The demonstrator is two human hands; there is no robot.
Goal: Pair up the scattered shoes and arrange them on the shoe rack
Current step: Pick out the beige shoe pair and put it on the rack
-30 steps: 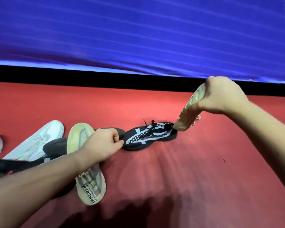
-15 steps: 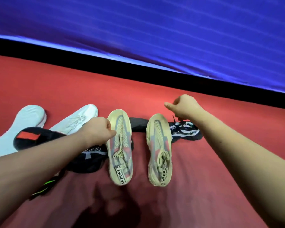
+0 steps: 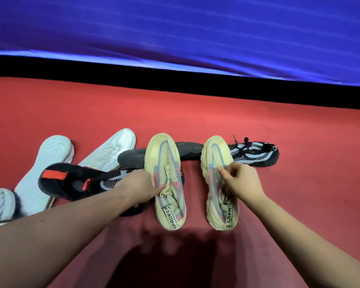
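Left hand grips the left yellow shoe, right hand pinches the right yellow shoe, both parallel, toes pointing away.

Looks like a staged indoor set rather than a lived-in home: red carpet floor throughout, rippled blue cloth backdrop behind, black band along its foot, loose shoes strewn on the carpet.

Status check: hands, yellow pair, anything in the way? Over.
Left hand holds left yellow shoe. Right hand pinches right yellow shoe's laces. Pair side by side on red surface. Black shoes crowd behind; rack not in view.
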